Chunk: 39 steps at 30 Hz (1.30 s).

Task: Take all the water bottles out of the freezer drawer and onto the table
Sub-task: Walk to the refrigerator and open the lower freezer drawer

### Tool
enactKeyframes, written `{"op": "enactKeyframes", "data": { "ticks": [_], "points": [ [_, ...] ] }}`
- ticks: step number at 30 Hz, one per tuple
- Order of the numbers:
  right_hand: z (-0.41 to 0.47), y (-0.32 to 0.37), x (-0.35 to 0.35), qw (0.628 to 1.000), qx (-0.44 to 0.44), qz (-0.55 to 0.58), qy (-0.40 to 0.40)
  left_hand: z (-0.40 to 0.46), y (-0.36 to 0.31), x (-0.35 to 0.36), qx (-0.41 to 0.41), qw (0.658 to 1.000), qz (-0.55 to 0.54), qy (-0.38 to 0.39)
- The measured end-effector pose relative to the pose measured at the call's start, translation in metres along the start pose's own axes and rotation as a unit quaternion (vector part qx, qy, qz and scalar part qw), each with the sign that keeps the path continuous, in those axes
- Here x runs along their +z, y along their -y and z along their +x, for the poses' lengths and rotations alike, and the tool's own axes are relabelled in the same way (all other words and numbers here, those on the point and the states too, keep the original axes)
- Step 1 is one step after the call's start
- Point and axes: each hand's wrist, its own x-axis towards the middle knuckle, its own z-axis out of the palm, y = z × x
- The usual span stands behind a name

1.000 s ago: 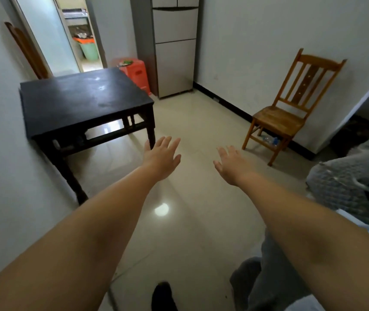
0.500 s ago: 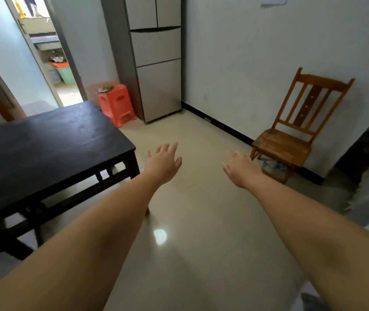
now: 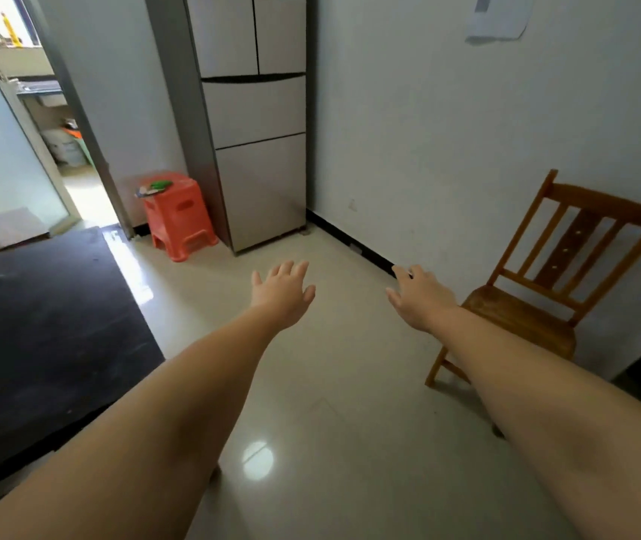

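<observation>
A tall grey fridge stands in the far corner, all its doors and drawers closed; the bottom freezer drawer is its lowest panel. No water bottles are visible. The dark table fills the left side, its top bare. My left hand and my right hand stretch forward over the floor, fingers spread, holding nothing, some way short of the fridge.
An orange plastic stool with small items on top sits left of the fridge. A wooden chair stands against the right wall. An open doorway leads out at the back left. Pale tiled floor runs between table and chair.
The view has moved forward toward the fridge, which now looks larger and closer. The table has slid to the left edge. Both hands stay outstretched and empty.
</observation>
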Motion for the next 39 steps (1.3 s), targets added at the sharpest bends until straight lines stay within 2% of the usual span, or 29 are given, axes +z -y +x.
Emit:
{"op": "enactKeyframes", "data": {
  "ticks": [6, 12, 20, 27, 34, 39],
  "points": [
    [0.153, -0.001, -0.005, 0.999, -0.031, -0.01, 0.014, 0.12, 0.033, 0.005, -0.048, 0.999, -0.002, 0.015],
    [0.306, 0.047, 0.017, 0.995, -0.087, -0.012, 0.043, 0.242, 0.105, 0.013, -0.101, 0.995, -0.002, 0.023],
    [0.505, 0.12, 0.015, 0.995, -0.048, 0.03, 0.087, 0.423, 0.191, 0.002, -0.13, 0.99, -0.024, 0.042],
    [0.656, 0.143, 0.014, 0.993, -0.05, 0.047, 0.092, 0.557, 0.248, 0.002, -0.145, 0.987, -0.031, 0.059],
    [0.841, 0.157, 0.024, 0.991, -0.078, 0.051, 0.092, 0.715, 0.303, 0.0, -0.164, 0.985, -0.028, 0.038],
    [0.972, 0.168, 0.005, 0.99, -0.099, 0.025, 0.093, 0.822, 0.339, -0.013, -0.2, 0.978, -0.053, 0.006]
  ]
}}
